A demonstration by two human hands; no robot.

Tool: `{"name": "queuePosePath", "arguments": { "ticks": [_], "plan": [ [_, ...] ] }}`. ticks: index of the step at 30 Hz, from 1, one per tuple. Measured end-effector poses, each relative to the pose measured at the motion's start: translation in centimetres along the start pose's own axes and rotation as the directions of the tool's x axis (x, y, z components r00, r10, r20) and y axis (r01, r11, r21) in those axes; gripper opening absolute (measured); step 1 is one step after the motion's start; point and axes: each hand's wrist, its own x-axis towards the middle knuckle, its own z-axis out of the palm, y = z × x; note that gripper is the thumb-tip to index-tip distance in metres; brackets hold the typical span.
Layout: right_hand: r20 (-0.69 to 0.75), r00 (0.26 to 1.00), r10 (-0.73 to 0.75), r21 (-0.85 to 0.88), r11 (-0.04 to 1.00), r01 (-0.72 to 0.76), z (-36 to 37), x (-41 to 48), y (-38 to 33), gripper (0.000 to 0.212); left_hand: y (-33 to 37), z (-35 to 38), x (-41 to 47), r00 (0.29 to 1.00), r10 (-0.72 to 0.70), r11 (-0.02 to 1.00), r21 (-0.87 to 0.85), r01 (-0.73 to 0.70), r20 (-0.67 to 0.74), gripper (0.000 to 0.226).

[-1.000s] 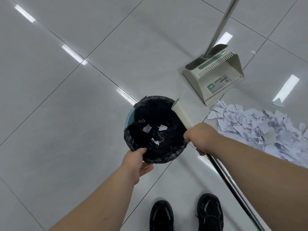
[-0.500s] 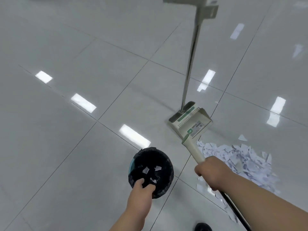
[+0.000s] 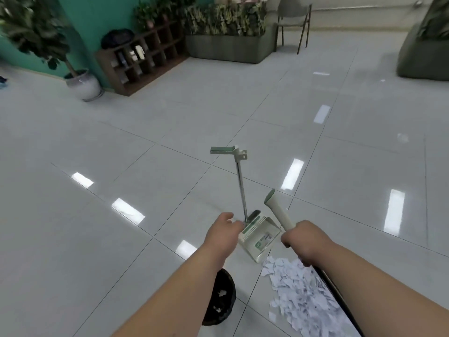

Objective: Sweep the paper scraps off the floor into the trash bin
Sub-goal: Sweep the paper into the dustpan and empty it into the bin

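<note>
A pile of white paper scraps (image 3: 301, 295) lies on the tiled floor at lower right. A cream and green dustpan (image 3: 261, 235) stands upright just beyond the pile, its long metal handle (image 3: 240, 186) rising to a green grip. My right hand (image 3: 305, 239) grips the cream broom handle (image 3: 277, 211); the broom's dark shaft runs down to the lower right. My left hand (image 3: 223, 234) is raised beside the dustpan's pole with relaxed fingers, holding nothing. The trash bin (image 3: 222, 297), lined with a black bag and holding a few scraps, sits under my left forearm.
A potted plant (image 3: 82, 85) and a dark wooden cubby shelf (image 3: 143, 59) stand by the green wall at far left. A long planter (image 3: 228, 47), a chair (image 3: 292, 23) and a grey seat (image 3: 422, 57) line the back. Glossy grey tiles stretch between.
My left hand has let go of the bin's rim and risen toward the dustpan's pole. The view has tilted up from the floor to the room. My right hand still holds the broom.
</note>
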Motion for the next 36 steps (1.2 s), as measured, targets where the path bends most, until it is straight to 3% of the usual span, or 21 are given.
{"name": "queuePosePath", "arguments": {
  "ticks": [8, 18, 21, 24, 30, 32, 34, 36],
  "plan": [
    [-0.057, 0.998, 0.007, 0.044, 0.999, -0.005, -3.5, -0.5, -2.1, 0.019, 4.8, -3.2, 0.7, 0.996, 0.081, 0.990, 0.112, -0.085, 0.043, 0.054],
    [-0.102, 0.991, 0.085, 0.114, 0.991, -0.073, -4.6, 6.4, -10.5, 0.022, 10.4, -7.1, 16.0, 0.983, 0.176, 0.881, 0.435, -0.185, 0.061, 0.060],
    [-0.107, 0.983, 0.147, 0.157, 0.979, -0.130, -4.8, 8.9, -11.4, 0.014, 11.7, -7.1, 22.5, 0.968, 0.240, 0.745, 0.624, -0.236, 0.080, 0.061],
    [-0.124, 0.969, 0.213, 0.237, 0.955, -0.180, -5.0, 11.1, -11.3, 0.009, 12.6, -6.9, 29.0, 0.936, 0.334, 0.525, 0.804, -0.280, 0.108, 0.056],
    [-0.130, 0.946, 0.297, 0.250, 0.933, -0.258, -5.1, 14.4, -10.0, 0.010, 12.4, -4.8, 36.7, 0.963, 0.182, 0.136, 0.964, -0.228, 0.202, 0.065],
    [-0.123, 0.937, 0.326, 0.259, 0.922, -0.287, -5.1, 15.1, -9.2, 0.010, 11.5, -4.4, 37.7, 0.953, 0.215, 0.024, 0.975, -0.223, 0.213, 0.057],
    [-0.120, 0.929, 0.351, 0.289, 0.907, -0.305, -5.2, 15.4, -8.3, 0.012, 10.9, -4.2, 38.0, 0.936, 0.257, -0.007, 0.969, -0.247, 0.241, 0.039],
    [-0.127, 0.925, 0.358, 0.301, 0.903, -0.308, -5.6, 15.4, -7.5, 0.012, 10.6, -3.9, 37.5, 0.939, 0.219, 0.058, 0.957, -0.283, 0.264, 0.024]
  ]
}}
